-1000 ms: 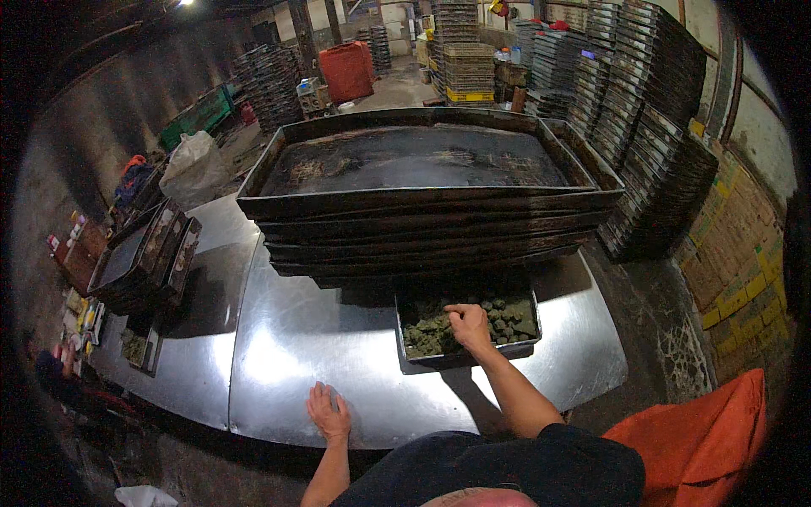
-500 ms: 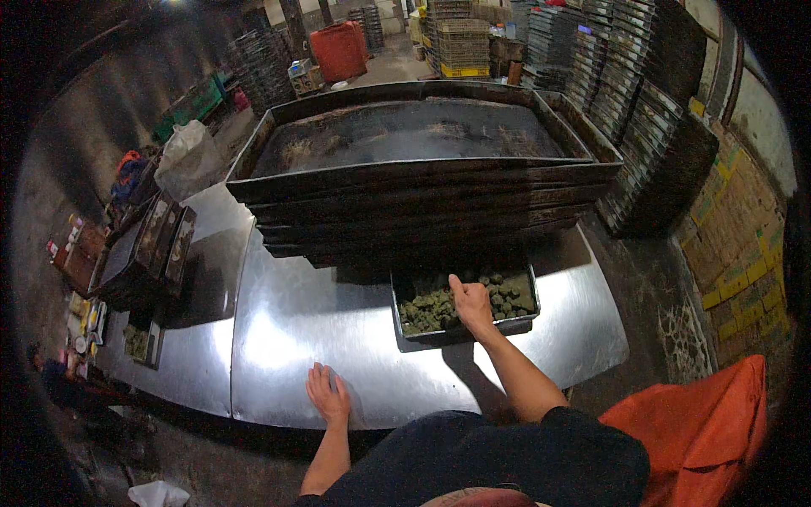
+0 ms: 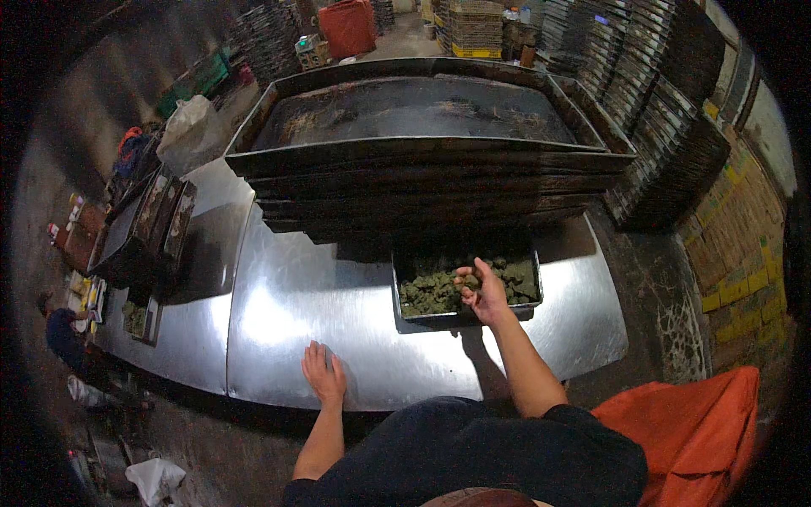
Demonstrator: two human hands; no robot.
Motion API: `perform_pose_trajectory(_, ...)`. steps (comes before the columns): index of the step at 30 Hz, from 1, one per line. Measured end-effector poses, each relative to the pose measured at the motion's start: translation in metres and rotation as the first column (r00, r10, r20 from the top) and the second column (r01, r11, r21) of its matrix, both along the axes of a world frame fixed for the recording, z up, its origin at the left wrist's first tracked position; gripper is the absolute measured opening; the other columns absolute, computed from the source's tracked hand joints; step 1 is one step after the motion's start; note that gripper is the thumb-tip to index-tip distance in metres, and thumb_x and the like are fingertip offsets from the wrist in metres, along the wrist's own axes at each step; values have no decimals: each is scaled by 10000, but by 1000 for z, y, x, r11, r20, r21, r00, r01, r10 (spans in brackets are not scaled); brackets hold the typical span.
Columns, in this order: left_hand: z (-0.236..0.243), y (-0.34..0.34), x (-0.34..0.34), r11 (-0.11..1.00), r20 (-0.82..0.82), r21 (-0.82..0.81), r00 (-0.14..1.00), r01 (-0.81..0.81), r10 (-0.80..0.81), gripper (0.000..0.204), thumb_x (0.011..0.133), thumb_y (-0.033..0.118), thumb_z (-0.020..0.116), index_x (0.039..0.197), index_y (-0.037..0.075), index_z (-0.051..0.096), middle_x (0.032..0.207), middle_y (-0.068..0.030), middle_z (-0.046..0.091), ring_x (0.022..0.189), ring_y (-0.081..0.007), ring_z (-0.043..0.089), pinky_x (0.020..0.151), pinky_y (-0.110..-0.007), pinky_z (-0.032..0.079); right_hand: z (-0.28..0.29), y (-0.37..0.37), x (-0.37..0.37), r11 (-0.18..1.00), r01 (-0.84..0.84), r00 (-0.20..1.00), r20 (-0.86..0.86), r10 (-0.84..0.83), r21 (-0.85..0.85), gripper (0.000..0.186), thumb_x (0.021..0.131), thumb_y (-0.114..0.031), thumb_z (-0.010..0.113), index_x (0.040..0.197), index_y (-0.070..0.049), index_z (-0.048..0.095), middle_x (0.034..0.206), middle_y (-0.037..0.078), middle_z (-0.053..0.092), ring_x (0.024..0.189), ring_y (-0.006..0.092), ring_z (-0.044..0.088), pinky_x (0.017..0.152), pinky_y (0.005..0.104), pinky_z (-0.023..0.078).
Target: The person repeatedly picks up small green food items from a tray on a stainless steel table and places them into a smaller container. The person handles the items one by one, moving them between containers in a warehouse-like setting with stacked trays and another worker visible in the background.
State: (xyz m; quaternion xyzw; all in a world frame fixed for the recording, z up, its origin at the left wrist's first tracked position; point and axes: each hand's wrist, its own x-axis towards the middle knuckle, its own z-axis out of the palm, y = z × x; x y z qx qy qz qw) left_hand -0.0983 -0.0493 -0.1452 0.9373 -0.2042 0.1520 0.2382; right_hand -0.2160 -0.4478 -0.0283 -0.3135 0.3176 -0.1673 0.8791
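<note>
My right hand [image 3: 484,297] is turned partly palm up over a rectangular metal pan [image 3: 398,297], its fingers curled round a green clump [image 3: 471,282]. The pan holds a pile of crumbly olive-green lumps [image 3: 422,294]. My left hand [image 3: 323,372] lies with fingers spread on the shiny metal table [image 3: 279,355], left of and nearer than the pan. Just behind the pan, a tall stack of dark, scorched rectangular trays [image 3: 405,169] overhangs it and shades its back part.
At far left are more trays [image 3: 139,237], a smaller tray with green bits [image 3: 135,317] and a person [image 3: 68,338]. Tall tray stacks [image 3: 663,127] stand at right, an orange cloth [image 3: 693,431] at lower right. Crates [image 3: 473,29] and a red sack [image 3: 346,29] are behind.
My right hand has gone from reaching down into the lumps to palm partly up with a clump in it. My left hand stays on the table. The view has shifted slightly.
</note>
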Motion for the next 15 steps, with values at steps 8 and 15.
perform_pose_trajectory(8,2,-6,4,999,-8,35,1000,-16,16,389,936,204,587,1275,14,609,1483,-178,471,1406,-370,383,1178,-530,240,8,5,6,834,66,953,-213,-215,-548,655,974,-588,523,517,-125,447,465,1,387,405,135,391,406,300,279)
perform_pose_trajectory(15,-9,-5,12,998,-12,59,1000,16,-16,393,969,243,567,1284,12,611,1478,-170,484,1401,-348,394,1189,-511,225,-16,-41,-34,999,15,993,117,-11,-37,272,1003,-363,572,1031,-97,620,808,59,664,521,114,517,429,247,399)
